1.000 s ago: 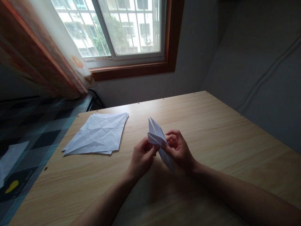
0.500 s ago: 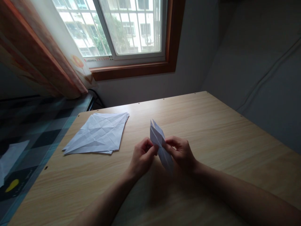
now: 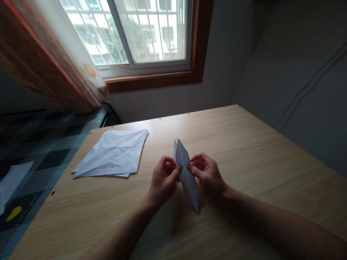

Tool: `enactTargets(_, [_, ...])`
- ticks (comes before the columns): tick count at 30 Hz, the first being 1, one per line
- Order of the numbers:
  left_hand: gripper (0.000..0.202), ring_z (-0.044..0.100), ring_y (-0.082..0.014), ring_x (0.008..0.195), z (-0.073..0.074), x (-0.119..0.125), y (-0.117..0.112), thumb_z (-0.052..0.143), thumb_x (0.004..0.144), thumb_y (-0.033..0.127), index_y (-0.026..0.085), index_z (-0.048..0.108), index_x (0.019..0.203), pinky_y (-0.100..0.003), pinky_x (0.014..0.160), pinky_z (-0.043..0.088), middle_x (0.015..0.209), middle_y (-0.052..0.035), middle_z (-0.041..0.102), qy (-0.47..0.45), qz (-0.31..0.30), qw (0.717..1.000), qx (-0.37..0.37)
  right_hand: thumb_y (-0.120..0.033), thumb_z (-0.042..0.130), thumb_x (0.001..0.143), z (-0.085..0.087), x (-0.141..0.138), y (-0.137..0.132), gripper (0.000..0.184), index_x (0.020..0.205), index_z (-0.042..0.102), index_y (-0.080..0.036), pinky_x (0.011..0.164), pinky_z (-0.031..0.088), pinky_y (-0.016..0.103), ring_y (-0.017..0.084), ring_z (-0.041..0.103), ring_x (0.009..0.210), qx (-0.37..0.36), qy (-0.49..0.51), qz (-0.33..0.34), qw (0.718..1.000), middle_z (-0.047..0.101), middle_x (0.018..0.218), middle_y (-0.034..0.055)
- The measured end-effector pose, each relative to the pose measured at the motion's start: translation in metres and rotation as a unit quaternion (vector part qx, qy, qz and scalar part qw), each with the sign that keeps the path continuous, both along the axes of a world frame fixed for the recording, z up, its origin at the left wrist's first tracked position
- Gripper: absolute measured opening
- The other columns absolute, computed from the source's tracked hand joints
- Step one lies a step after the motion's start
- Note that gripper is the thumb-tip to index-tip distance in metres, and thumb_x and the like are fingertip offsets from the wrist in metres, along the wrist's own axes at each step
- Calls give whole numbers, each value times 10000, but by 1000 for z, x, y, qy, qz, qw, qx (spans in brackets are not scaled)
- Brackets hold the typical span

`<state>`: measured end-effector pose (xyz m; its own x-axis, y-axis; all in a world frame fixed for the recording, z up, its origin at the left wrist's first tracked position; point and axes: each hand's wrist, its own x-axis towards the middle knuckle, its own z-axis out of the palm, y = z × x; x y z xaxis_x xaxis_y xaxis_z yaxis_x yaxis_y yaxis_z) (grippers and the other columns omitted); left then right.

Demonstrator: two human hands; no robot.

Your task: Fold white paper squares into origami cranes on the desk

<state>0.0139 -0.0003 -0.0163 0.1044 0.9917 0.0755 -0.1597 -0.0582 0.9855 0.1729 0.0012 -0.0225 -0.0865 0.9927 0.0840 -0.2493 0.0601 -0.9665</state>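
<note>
A folded white paper piece [image 3: 186,174], long and diamond-shaped with two pointed tips at its top, stands nearly upright over the middle of the wooden table [image 3: 244,144]. My left hand [image 3: 163,180] pinches its left edge with curled fingers. My right hand [image 3: 207,173] pinches its right edge at the same height. The lower point of the paper hangs just above the table between my wrists.
A stack of creased white paper sheets [image 3: 112,153] lies on the table's far left. A window [image 3: 141,32] with an orange curtain [image 3: 48,61] is behind it. A checked cloth [image 3: 35,151] with a paper scrap [image 3: 12,182] lies left of the table.
The folded piece has been flattened and turned more upright, its flap closed, and its lower point now shows below my hands. Both hands have drawn closer together on it.
</note>
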Motion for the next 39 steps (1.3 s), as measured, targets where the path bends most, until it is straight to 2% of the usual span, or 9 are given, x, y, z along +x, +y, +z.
enactTargets(9, [265, 476, -71, 507, -3, -2, 1, 690, 801, 290, 189, 454, 736, -182, 490, 373, 593, 58, 518, 22, -27, 999, 35, -341, 779, 691, 1, 1, 1, 296, 824, 563, -187, 528, 463, 225, 116, 582, 567, -2, -17, -18, 1000, 596, 601, -40])
enactTargets(13, [146, 471, -85, 527, -2, -4, 1, 636, 842, 299, 180, 587, 911, -198, 510, 379, 595, 51, 508, 55, -40, 996, 49, -321, 771, 714, 1, 2, 1, 339, 933, 542, -201, 514, 442, 208, 97, 553, 533, -8, -4, -17, 1000, 576, 584, -73])
enactTargets(18, [220, 499, -102, 575, -2, -4, 2, 598, 860, 278, 163, 650, 1041, -219, 542, 408, 663, 16, 548, 97, -27, 993, 58, -323, 791, 694, -3, 3, 4, 401, 1019, 596, -191, 564, 478, 236, 121, 596, 581, -13, -18, 6, 1000, 619, 631, -49])
enactTargets(23, [167, 457, -88, 541, -3, -5, 3, 575, 874, 270, 173, 626, 1001, -203, 514, 370, 620, 45, 493, 109, -18, 992, 66, -393, 736, 748, -2, 4, 4, 253, 797, 669, -153, 636, 497, 280, 167, 637, 677, -16, -78, 52, 995, 684, 737, 35])
enactTargets(26, [115, 420, -83, 505, -3, -4, 2, 553, 888, 269, 182, 592, 952, -197, 488, 345, 583, 64, 446, 116, -18, 990, 74, -406, 702, 768, 2, 4, 2, 280, 678, 605, -160, 503, 413, 237, 120, 543, 532, -14, -121, 38, 992, 598, 589, -9])
enactTargets(29, [88, 473, -98, 573, 0, -2, 0, 566, 876, 241, 190, 591, 944, -209, 527, 388, 684, 31, 515, 182, 11, 974, 131, -414, 678, 772, 3, 4, 0, 314, 624, 531, -179, 441, 347, 222, 97, 460, 462, -8, -155, 10, 988, 502, 510, -44])
enactTargets(33, [62, 506, -118, 696, 7, -1, -4, 626, 831, 205, 189, 585, 874, -233, 606, 423, 877, -18, 552, 290, 90, 923, 236, -368, 666, 763, 1, 3, -1, 326, 580, 457, -197, 436, 308, 216, 85, 391, 463, 26, -214, -67, 974, 427, 501, -63])
enactTargets(36, [55, 520, -133, 710, 10, -3, -6, 582, 871, 239, 187, 572, 857, -251, 635, 429, 817, -13, 560, 293, 30, 920, 259, -326, 653, 775, 3, 1, -3, 279, 606, 469, -201, 482, 359, 234, 107, 444, 509, 89, -252, -89, 960, 467, 550, -48])
enactTargets(39, [135, 560, -157, 756, 9, -5, -6, 573, 885, 316, 182, 578, 895, -283, 694, 449, 835, -28, 595, 240, -38, 941, 234, -305, 666, 787, 5, 0, -6, 204, 685, 528, -197, 691, 473, 310, 180, 571, 752, 219, -276, -71, 933, 590, 771, 22])
